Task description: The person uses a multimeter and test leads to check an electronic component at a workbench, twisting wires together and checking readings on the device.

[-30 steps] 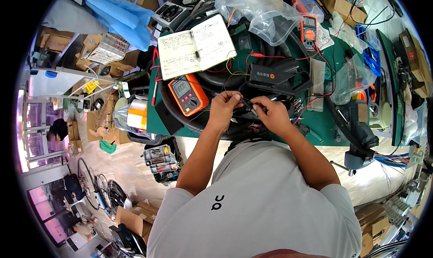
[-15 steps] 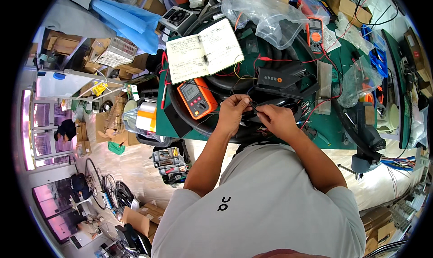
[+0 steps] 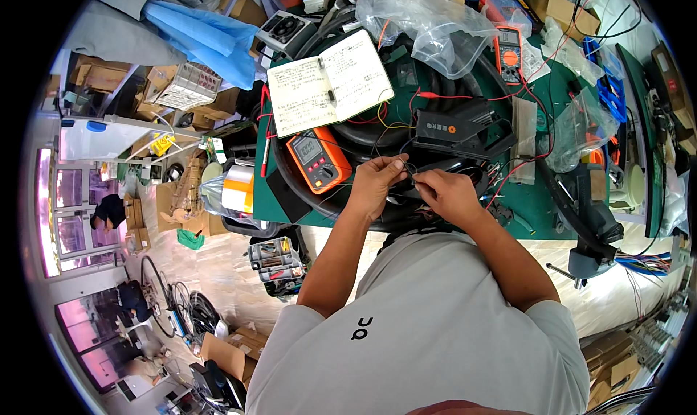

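I make out a thin dark wire point(image 3: 409, 166) between the two hands, over the near side of the table point(image 3: 548, 225); it is too small from here for me to be sure where its ends lie. My left hand point(image 3: 377, 185) pinches it between thumb and forefinger, and my right hand point(image 3: 449, 194) appears to pinch it just beside. Beyond them I see a black case point(image 3: 434, 128), left of them an orange meter point(image 3: 320, 161), and past that an open notebook point(image 3: 356, 77).
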{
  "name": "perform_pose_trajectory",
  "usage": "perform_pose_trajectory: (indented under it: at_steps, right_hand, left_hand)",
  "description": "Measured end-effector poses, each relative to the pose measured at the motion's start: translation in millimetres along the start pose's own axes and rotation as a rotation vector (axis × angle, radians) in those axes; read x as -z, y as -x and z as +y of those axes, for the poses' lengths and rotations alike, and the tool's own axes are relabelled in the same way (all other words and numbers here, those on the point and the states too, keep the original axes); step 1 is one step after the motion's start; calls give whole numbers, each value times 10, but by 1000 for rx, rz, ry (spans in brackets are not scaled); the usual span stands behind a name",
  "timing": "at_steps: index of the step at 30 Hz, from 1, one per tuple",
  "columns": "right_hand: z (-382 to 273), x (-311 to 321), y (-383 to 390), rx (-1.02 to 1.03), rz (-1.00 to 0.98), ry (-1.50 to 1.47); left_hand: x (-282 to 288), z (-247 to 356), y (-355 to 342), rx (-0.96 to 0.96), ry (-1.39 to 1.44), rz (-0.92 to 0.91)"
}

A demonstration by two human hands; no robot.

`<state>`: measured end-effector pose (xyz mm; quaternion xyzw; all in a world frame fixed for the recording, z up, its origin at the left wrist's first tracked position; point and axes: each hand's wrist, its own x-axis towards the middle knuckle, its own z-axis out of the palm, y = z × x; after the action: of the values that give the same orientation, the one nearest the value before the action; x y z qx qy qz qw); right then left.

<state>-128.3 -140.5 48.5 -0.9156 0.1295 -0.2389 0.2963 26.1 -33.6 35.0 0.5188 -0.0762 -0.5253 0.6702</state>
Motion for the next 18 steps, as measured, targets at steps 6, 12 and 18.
perform_pose_trajectory:
  at_steps: [6,12,18]
  right_hand:
    - [25,-31,-30,15,47,-72]
    - [23,-13,-36,-56,-24,-94]
    - [18,-17,-44,-129,-22,-179]
  left_hand:
    - [7,0,-9,29,68,-32]
    - [40,-36,-37,28,79,-22]
    - [48,-93,-70,1,102,-22]
